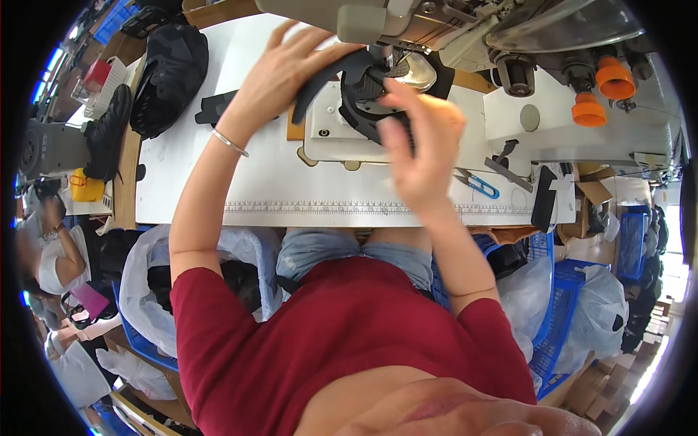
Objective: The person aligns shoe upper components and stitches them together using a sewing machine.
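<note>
Left fingers (332, 57) lie spread against a curved black piece (318, 83); right fingers (404, 97) blur, their grip unclear.

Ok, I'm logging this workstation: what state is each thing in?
Left hand: fingers spread, resting on black piece
Right hand: blurred, thumb and forefinger apart
Black piece: curved, at the sewing machine
Snips: lying on white table
White plastic bag: open, black items inside
Silver bracelet: worn

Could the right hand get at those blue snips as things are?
Probably yes: the snips lie on the white tabletop, to the right of the right hand, and nothing visible blocks the way. The hand is blurred, though, so whether it grips the black piece is unclear.
</note>
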Demonstrator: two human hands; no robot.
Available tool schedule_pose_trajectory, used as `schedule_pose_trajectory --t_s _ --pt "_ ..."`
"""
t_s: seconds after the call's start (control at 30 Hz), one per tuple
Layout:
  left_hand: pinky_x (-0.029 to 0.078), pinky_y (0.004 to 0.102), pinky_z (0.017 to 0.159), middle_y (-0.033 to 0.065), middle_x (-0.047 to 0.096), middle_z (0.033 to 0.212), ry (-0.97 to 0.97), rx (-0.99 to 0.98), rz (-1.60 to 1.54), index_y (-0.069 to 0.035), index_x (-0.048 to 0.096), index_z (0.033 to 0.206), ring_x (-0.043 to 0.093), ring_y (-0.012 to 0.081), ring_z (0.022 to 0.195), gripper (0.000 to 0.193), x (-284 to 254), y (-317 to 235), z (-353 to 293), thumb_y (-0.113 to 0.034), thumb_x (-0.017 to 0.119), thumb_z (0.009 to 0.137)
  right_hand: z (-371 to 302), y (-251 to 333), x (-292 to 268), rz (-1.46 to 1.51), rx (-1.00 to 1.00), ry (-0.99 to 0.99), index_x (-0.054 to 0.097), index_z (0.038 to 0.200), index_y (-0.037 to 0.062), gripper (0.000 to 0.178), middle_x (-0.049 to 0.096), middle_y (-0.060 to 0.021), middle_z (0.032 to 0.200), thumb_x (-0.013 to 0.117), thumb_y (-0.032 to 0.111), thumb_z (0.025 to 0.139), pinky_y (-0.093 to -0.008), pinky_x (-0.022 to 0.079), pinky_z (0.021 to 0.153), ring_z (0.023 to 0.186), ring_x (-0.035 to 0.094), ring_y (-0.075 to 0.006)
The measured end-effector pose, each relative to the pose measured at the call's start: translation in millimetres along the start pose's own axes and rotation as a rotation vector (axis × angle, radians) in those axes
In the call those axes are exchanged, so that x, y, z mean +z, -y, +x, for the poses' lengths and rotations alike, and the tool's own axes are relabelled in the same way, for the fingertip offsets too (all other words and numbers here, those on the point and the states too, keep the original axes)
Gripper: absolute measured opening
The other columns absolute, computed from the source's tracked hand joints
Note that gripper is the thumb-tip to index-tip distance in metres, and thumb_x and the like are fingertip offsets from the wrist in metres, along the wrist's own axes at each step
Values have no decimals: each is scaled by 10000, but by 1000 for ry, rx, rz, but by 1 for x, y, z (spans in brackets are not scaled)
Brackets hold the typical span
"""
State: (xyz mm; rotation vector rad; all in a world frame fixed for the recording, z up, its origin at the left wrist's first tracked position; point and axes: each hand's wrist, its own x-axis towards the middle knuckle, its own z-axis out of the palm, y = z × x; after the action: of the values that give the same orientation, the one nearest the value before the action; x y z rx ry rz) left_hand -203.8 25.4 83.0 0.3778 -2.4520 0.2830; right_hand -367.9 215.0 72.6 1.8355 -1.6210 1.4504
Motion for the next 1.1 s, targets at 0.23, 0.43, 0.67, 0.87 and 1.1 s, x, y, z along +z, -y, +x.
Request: schedule_pose_trajectory --t_s 0.23,0.43,0.67,0.87,1.1 --pt "544 441 1025 98 706 1201 -284 237 -231 -40 712 1174 670 303 1173 420 -11 -38 1 -131 691 764 -4 6 -3 -16 200 28 710 1219 116 354 631 0 783 701 96 866 -414 344 1053 740 606 -148" --pt "612 418 902 109 723 1110 -395 158 -192 -45 752 1070 710 298 1061 395 2 -70 3 -125 765 683 12 -15 -26 107 379 119 753 1198 118 297 676 -19 714 676 102 913 -351 370 1077 667 587 -107" --pt "617 406 887 105 724 1102 -391 117 -185 -54 755 1071 715 303 1037 404 1 -77 1 -115 767 672 12 -20 -28 140 434 135 759 1224 134 322 682 -45 715 679 114 913 -331 428 971 877 587 -161" --pt "616 405 890 110 724 1105 -408 116 -172 -56 757 1071 717 303 1042 407 3 -79 1 -116 771 668 11 -19 -28 166 483 141 759 1233 148 338 679 -47 774 691 110 904 -315 475 873 931 578 -165" --pt "613 403 910 112 712 1088 -437 99 -161 -51 753 1051 707 297 1043 362 7 -79 -2 -114 728 695 12 -18 -29 168 497 163 758 1237 156 337 675 -37 782 687 124 910 -309 473 859 957 572 -160"
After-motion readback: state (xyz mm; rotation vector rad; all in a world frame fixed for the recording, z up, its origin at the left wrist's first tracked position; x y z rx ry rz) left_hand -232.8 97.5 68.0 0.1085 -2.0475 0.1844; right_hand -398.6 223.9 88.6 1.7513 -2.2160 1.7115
